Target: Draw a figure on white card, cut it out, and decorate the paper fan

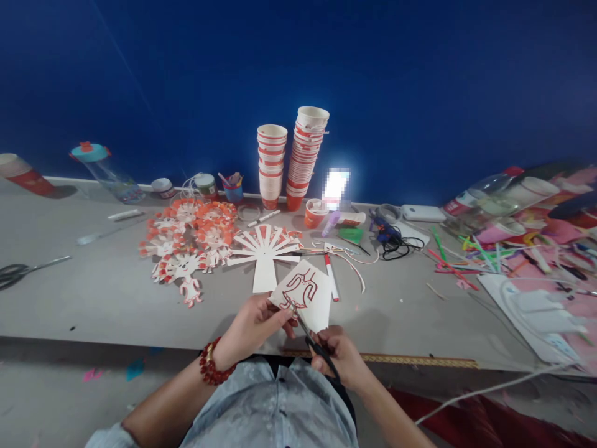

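Note:
My left hand grips the left edge of a white piece of paper that bears a dark red outline of a little figure's body. In my right hand are scissors with black handles, their blades against the paper at the bottom of the drawing. Just beyond the paper lies a white cut paper shape with strips fanned out at its top. To its left is a pile of orange and white paper-cup figures. A red and white marker rests behind the paper's right corner.
Two tall stacks of paper cups stand against the blue wall. A lit screen leans near them. A glue gun with a black cord lies right of centre. Coloured sticks and scraps crowd the right; another pair of scissors lies far left.

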Demonstrator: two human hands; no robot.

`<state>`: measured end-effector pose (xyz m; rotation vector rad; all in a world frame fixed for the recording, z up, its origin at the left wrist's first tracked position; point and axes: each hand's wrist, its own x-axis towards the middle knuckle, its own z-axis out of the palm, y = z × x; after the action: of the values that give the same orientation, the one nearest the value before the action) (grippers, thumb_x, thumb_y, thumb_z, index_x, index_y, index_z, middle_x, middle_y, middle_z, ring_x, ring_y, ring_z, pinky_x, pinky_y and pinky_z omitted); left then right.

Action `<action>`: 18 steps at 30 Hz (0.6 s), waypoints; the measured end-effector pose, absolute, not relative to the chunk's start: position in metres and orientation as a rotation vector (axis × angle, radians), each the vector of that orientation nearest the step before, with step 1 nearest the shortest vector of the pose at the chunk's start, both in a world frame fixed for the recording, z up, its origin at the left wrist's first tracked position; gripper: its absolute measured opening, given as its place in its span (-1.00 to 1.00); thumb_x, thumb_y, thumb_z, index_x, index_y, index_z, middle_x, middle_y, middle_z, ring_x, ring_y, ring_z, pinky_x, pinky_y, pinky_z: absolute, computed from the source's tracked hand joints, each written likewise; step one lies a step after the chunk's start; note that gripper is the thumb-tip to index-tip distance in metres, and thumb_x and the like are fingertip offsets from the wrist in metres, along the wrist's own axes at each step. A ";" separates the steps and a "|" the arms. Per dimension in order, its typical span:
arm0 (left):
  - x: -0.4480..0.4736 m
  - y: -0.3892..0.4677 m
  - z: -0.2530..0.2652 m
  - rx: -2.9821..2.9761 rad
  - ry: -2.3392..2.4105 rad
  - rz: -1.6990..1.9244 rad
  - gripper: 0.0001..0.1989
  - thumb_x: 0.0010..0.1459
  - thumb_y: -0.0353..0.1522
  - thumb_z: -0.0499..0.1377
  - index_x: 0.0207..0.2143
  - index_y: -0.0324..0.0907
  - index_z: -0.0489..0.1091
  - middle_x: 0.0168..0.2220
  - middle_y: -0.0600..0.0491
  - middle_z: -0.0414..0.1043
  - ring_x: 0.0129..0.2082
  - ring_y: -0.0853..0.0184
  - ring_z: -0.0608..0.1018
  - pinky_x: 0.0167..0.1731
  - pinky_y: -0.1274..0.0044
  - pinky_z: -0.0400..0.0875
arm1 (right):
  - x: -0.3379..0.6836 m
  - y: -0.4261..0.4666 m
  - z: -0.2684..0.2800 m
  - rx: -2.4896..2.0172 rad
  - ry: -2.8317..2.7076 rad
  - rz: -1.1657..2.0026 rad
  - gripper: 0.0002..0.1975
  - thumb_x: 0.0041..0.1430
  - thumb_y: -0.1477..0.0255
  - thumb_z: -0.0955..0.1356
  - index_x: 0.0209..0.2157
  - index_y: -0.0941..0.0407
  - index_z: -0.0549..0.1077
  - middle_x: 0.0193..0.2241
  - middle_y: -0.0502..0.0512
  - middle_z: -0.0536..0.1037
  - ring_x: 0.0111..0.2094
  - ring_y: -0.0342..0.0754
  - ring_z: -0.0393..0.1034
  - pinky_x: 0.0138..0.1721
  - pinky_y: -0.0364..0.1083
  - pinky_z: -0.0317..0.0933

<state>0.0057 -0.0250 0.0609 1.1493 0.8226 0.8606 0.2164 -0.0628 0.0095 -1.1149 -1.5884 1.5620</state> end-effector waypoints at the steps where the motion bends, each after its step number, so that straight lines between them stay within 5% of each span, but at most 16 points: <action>1: 0.006 -0.025 0.060 1.145 0.824 0.861 -0.77 0.19 -0.24 0.22 -0.30 -0.26 0.45 -0.40 0.04 0.51 -0.50 0.39 0.56 -0.42 0.57 0.45 | 0.216 -0.063 0.008 -1.111 -1.584 1.561 -0.32 -0.09 -0.23 0.37 -0.66 0.08 0.09 -0.67 -0.14 0.04 -0.60 -0.22 -0.12 -0.58 -0.15 -0.25; 18: 0.006 -0.030 0.059 1.136 0.864 0.885 -0.75 0.20 -0.22 0.22 -0.31 -0.26 0.45 -0.40 0.02 0.53 -0.51 0.39 0.57 -0.41 0.56 0.46 | 0.212 -0.062 0.012 -1.108 -1.594 1.558 -0.30 -0.10 -0.26 0.35 -0.67 0.08 0.10 -0.67 -0.13 0.05 -0.60 -0.21 -0.10 -0.56 -0.14 -0.23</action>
<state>0.0061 -0.0295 0.0588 1.1358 0.8640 0.8848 0.2124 -0.0624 0.0125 -1.1084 -1.5936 1.5580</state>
